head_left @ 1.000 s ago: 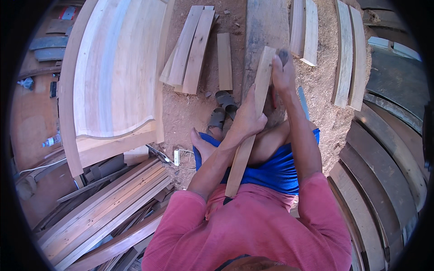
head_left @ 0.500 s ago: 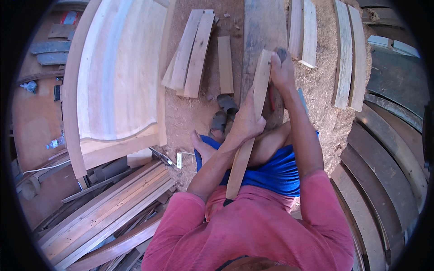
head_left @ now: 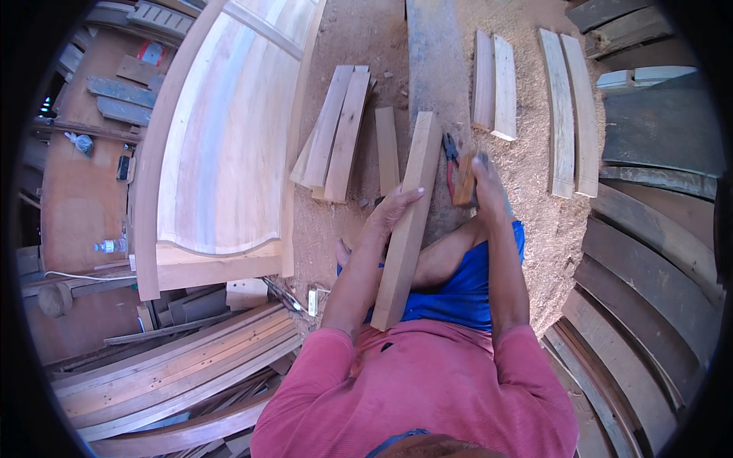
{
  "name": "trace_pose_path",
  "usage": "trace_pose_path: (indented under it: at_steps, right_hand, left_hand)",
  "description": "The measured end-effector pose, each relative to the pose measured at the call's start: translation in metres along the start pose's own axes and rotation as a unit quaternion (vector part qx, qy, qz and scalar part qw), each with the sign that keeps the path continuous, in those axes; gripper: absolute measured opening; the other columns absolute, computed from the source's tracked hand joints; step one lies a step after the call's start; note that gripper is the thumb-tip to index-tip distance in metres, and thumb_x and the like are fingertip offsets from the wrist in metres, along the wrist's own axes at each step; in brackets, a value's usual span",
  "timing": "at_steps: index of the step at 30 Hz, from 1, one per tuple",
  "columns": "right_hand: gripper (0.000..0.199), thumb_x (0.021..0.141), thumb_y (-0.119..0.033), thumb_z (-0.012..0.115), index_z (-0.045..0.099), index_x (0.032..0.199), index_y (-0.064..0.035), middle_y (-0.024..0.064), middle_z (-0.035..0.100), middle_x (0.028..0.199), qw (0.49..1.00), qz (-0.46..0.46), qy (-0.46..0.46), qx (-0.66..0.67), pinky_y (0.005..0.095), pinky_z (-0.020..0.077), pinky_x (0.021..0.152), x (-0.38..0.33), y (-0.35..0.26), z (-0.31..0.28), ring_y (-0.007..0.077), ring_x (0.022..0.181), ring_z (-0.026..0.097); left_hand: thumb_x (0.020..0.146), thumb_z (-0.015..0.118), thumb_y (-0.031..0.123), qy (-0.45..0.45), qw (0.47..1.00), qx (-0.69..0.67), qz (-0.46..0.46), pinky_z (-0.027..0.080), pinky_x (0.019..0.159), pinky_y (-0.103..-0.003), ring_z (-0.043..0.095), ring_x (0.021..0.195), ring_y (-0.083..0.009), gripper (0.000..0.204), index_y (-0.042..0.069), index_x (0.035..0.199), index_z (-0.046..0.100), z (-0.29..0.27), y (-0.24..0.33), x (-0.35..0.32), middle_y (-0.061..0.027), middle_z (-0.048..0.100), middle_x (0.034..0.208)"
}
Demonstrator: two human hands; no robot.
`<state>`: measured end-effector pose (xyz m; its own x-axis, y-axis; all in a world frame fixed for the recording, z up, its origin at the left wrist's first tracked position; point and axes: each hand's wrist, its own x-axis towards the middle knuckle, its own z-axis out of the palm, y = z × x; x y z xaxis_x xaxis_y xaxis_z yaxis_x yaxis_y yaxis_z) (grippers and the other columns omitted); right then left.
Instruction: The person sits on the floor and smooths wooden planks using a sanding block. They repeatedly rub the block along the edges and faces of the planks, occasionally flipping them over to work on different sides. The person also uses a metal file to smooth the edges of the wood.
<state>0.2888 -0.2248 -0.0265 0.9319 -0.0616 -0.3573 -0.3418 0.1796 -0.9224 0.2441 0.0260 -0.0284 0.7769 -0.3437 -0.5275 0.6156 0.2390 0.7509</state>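
"Wooden bar (head_left: pixel 407 237) first, please: where is it?"

"It slants over the lap of a seated person (head_left: pixel 444 253) in a pink shirt (head_left: pixel 458 374) and blue shorts (head_left: pixel 466 296). Its near end is by the shirt; its far end points away and slightly right."

"What is largest around it?"

"Left of the bar, a big door-like panel (head_left: pixel 229 153) of pale wood, with a curved moulding toward its near end. Beyond the bar's far end, a long, worn plank (head_left: pixel 437 53) runs away along the ground. Left of the bar's near end, long wood strips (head_left: pixel 183 366) lie piled."

"And the middling things?"

"Well to the right of the bar, two pale boards (head_left: pixel 559 114) lie side by side on sawdust (head_left: pixel 531 91). Left of its far end is a stack of shorter boards (head_left: pixel 347 145), and a single short board (head_left: pixel 387 145) lies between that stack and the bar."

"What are the hands doing?"

"The left hand (head_left: pixel 397 210) is clamped on the bar around its middle, thumb over the upper face. The right hand (head_left: pixel 492 191), just right of the bar and apart from it, is closed on a small brown wooden block (head_left: pixel 463 182), partly blurred."

"And the smallest thing?"

"Red-handled pliers (head_left: pixel 451 150), just right of the bar's far half."
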Motion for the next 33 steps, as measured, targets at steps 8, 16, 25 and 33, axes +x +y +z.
trace_pose_path:
  at_steps: [8,16,25,33]
  right_hand:
    - [0.054,0.108,-0.034,0.058,0.047,0.152,-0.0037,0.0094,0.063,0.131,0.987,0.025,-0.094,0.130,0.0358,0.0520,0.100,-0.063,-0.024,-0.006,0.0194,0.116,0.063]
    - [0.053,0.110,-0.029,0.056,0.044,0.154,-0.0026,0.0092,0.060,0.138,0.960,-0.091,-0.200,0.176,0.0362,0.0487,0.106,-0.108,-0.078,0.083,0.0182,0.125,0.058]
    - [0.056,0.111,-0.026,0.050,0.036,0.160,-0.0018,0.0106,0.053,0.147,0.922,-0.079,-0.334,0.178,0.0365,0.0427,0.113,-0.207,-0.120,0.146,0.0198,0.134,0.052]
    - [0.067,0.108,-0.031,0.054,0.030,0.162,0.0012,0.0169,0.048,0.150,0.898,-0.256,-0.346,0.086,0.0370,0.0326,0.120,-0.261,-0.206,0.172,0.0246,0.141,0.045]
  left_hand:
    - [0.084,0.085,0.042,0.049,0.968,0.074,0.236,0.047,0.107,-0.040,0.059,0.124,-0.0224,0.094,0.001,0.158,0.041,0.030,0.051,-0.088,-0.0132,0.059,0.141]
    - [0.072,0.088,0.050,0.133,0.877,0.180,0.425,0.039,0.116,-0.043,0.052,0.135,-0.0281,0.126,0.007,0.169,0.021,0.036,0.102,-0.203,-0.0178,0.046,0.158]
    - [0.067,0.088,0.051,0.130,0.851,0.120,0.494,0.036,0.117,-0.045,0.052,0.134,-0.0319,0.139,0.009,0.171,0.006,0.036,0.073,-0.285,-0.0203,0.048,0.149]
    - [0.073,0.086,0.064,0.133,0.802,0.165,0.558,0.034,0.118,-0.044,0.050,0.135,-0.0327,0.139,0.002,0.169,0.006,0.090,0.157,-0.314,-0.0212,0.047,0.148]
